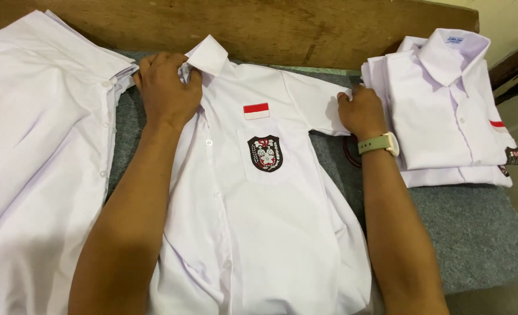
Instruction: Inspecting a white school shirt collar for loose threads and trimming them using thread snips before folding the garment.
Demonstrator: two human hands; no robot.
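Between the two hands lies one white shirt [259, 233], spread flat and face up, its collar away from the person. It carries one red-and-white patch [256, 111] above one dark badge [265, 153] on the chest pocket, both between the hands. The left hand [167, 87] rests palm down on the shirt's collar end, fingers curled and pinching the cloth by the collar. The right hand [361, 111], with a pale wristwatch [381, 143] on its wrist, grips the end of the short sleeve. Outside the left hand lies a loose heap of white shirts [37, 151]; their number cannot be told. Just beyond the right hand sits a stack of folded shirts [445, 111], at least two, and the sleeve end touches it. All rest on a grey felt pad [475, 227]. Past the hands runs a brown wooden board [305, 29], with a pale wall [507, 17] behind.
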